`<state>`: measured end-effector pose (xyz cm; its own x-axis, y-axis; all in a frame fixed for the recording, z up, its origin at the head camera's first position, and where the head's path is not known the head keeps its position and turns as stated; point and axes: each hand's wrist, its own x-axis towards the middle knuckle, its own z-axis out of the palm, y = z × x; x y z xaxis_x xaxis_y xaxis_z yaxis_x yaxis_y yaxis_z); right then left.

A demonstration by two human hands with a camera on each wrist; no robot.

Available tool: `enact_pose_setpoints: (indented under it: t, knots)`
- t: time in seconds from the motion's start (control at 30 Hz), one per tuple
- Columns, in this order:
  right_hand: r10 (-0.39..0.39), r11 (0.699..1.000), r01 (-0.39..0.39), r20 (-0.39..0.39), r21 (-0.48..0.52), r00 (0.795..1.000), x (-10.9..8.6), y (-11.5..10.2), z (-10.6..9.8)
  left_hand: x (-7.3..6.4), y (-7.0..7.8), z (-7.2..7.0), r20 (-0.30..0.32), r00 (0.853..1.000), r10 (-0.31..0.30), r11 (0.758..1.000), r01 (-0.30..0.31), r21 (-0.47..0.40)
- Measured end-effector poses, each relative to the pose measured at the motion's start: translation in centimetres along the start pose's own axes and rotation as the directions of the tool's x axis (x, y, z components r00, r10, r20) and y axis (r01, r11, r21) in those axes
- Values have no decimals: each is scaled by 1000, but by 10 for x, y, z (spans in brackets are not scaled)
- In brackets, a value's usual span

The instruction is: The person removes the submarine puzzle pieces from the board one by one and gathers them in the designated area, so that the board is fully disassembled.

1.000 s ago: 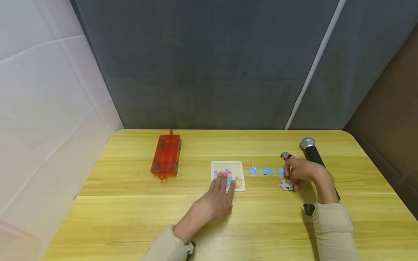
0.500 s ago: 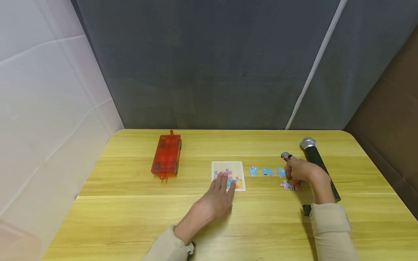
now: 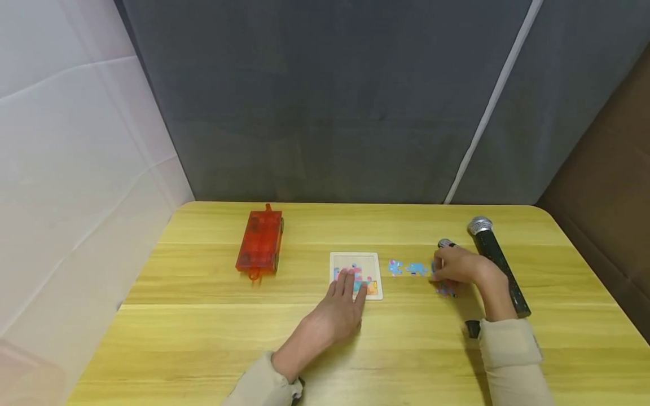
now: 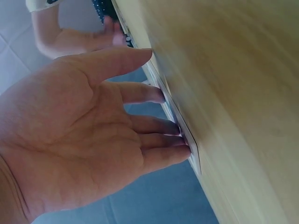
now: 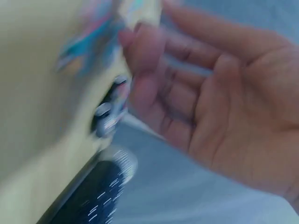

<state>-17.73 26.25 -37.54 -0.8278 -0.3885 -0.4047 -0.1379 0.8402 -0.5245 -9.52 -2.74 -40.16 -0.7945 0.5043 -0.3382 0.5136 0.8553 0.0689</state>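
My left hand [image 3: 341, 316] rests its straight fingers on a small framed jigsaw tray [image 3: 376, 261], partly filled with pink, blue and orange pieces. In the left wrist view, the fingertips [image 4: 184, 151] press along the thin tray. My right hand [image 3: 459, 268] has curled fingers low over loose puzzle pieces at the right. One pink-and-blue piece [image 3: 446, 290] lies partly under it, and a blue piece beside the thumb is mostly hidden. Two blue pieces, the left one [image 3: 395, 267] and the middle one [image 3: 417, 269], lie between tray and hand. Blur hides whether the right fingertips pinch a piece.
A small toy car [image 3: 446, 243] stands just beyond the right hand. A black microphone [image 3: 497, 265] with a silver head lies to its right. Far left is a red translucent wheeled toy cart [image 3: 260, 241]. Behind the wooden table [image 3: 203, 338] hangs a dark grey curtain [image 3: 325, 113].
The right hand has shifted slightly left, now covering most of the nearest blue piece and part of the pink-and-blue one. The left hand stays on the tray.
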Motion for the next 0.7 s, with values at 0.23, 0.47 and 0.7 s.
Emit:
enact_pose_setpoints:
  t: [0.23,0.47,0.7]
  knots:
    - [-267,963,268,31,-8,963,22,-47,11,-1,-1,-1,-16,1000,-5,1000,4,-19]
    - [-307,940,318,97,-123,947,54,-77,26,2,-1,-6,4,999,-34,998,34,-47]
    - [-318,937,329,104,-115,942,73,-91,43,3,-1,-3,46,998,-41,999,41,-7]
